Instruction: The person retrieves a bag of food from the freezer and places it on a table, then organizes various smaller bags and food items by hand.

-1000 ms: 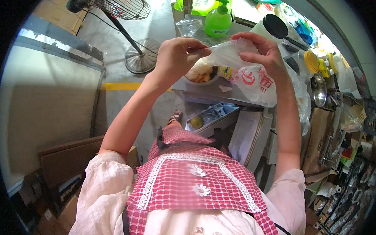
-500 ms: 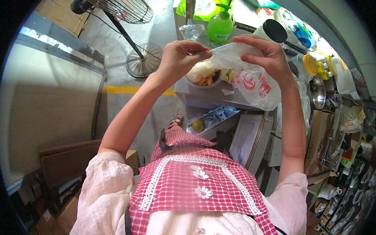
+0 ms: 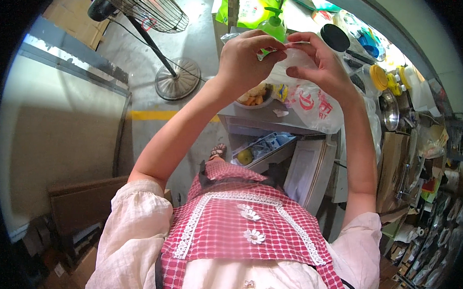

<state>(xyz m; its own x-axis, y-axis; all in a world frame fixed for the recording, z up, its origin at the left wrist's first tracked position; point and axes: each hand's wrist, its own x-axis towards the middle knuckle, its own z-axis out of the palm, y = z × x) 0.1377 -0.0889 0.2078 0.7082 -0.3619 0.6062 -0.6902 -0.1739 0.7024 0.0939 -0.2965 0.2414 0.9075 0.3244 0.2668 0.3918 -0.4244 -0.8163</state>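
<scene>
Above the counter, both my hands are raised around a thin, clear plastic bag (image 3: 297,58). My left hand (image 3: 248,57) pinches its edge, thumb and forefinger pressed together. My right hand (image 3: 323,66) is curled around the bag's other side, its fingertips close to the left ones. Just beneath them, partly covered by my left hand, is a bowl of food (image 3: 254,100) with orange-yellow chunks. A small yellow packet (image 3: 281,92) lies beside it. To the right, below my right hand, sits a white plastic bag (image 3: 318,109) with red print.
A green pump bottle (image 3: 273,26) stands behind my hands. Jars with yellow lids (image 3: 379,77) and a metal bowl (image 3: 390,110) are at right. Below the counter, an open drawer (image 3: 262,151) holds a round yellow-green fruit (image 3: 245,157). A floor fan (image 3: 177,77) stands left.
My left hand has moved right and slightly up, close to my right fingers. The stretch of clear bag between the hands has shortened.
</scene>
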